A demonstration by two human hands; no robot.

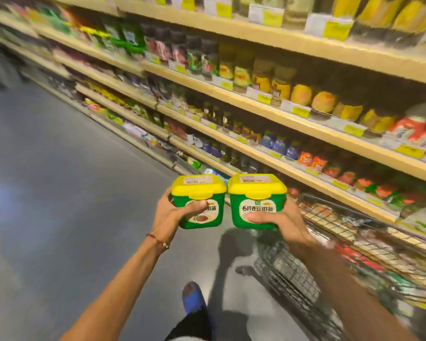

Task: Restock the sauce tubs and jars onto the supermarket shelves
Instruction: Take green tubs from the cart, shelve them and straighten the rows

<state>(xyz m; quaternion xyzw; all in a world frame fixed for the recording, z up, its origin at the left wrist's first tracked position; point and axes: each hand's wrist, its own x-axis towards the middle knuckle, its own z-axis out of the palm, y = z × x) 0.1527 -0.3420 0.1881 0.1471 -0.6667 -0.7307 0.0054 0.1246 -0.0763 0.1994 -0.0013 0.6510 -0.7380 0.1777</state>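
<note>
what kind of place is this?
A supermarket aisle, almost certainly. Long tiered shelves carry packaged jars with yellow price tags on the edges, a wire trolley stands alongside, and each hand holds a green sauce tub.

A supermarket aisle is shown: tiered shelves (207,22) packed with jars (280,84) are seen from ten to three o'clock, yellow price tags (300,112) along their edges, a wire trolley (293,274) at five.

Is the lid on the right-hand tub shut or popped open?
Shut: the yellow lid sits flush on the green tub held in the right hand.
</note>
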